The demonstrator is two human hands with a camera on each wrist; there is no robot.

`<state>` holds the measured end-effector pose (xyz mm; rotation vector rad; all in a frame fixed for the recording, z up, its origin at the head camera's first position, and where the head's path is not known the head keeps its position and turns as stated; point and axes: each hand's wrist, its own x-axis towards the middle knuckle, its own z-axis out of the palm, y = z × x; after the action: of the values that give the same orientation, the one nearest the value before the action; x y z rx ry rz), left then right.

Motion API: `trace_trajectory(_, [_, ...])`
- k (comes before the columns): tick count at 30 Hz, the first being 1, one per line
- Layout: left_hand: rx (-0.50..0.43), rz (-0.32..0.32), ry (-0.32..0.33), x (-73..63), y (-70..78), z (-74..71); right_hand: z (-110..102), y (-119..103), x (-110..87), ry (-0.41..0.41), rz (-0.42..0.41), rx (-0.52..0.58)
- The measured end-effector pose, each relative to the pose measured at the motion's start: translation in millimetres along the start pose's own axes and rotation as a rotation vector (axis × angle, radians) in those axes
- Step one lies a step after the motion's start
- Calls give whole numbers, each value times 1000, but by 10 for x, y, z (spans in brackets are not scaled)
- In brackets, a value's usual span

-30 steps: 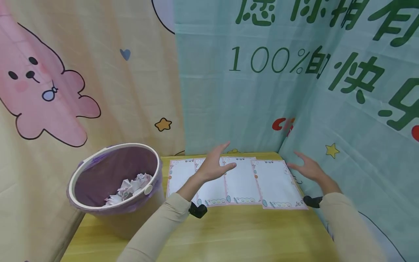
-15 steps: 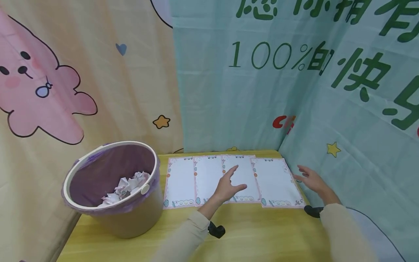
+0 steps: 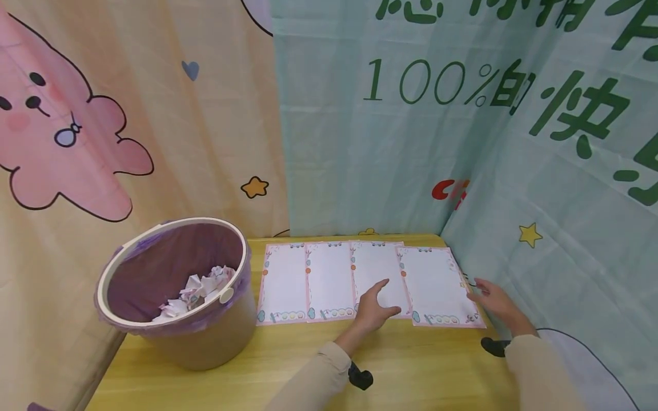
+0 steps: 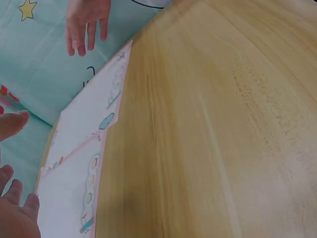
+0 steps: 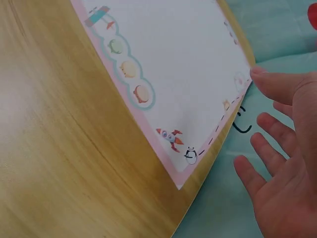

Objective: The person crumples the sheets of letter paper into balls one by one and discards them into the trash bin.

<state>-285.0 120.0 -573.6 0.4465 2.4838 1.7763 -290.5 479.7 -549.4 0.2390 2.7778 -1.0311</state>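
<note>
Twelve o'clock is taken as the far cloth (image 3: 360, 171). Four white sheets of paper (image 3: 283, 279) with pink edges are laid in a row on the far part of the yellow table (image 3: 421, 365). From the end sheet (image 3: 434, 279), at the row's three o'clock end, the left hand (image 3: 372, 313) is seen between eight and nine o'clock, in front of the next sheet. Its thumb and fingers are spread wide, and nothing is held. The right hand (image 3: 496, 301) is seen between three and four o'clock, by the end sheet's edge. Its fingers are a little bent and nothing is held; whether the paper is touched by its thumb cannot be told. At the row's nine o'clock, a bin (image 3: 205, 342) is lined with a purple bag (image 3: 169, 251), and crumpled paper (image 3: 197, 291) is piled inside.
</note>
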Motion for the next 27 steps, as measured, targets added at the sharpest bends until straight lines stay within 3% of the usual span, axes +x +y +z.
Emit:
trace_trajectory(8, [-28,-53,19,-19,-108,326,125,358,25,14,129,32])
trace_trajectory(16, [-57,-110,24,-7,-163,589,287,426,6,28,143,5])
trace_trajectory(22, [36,-81,20,15,-205,785,417,500,8,62,89,-52])
trace_trajectory(27, [170,-29,-9,18,-270,839,495,403,39,104,87,-75])
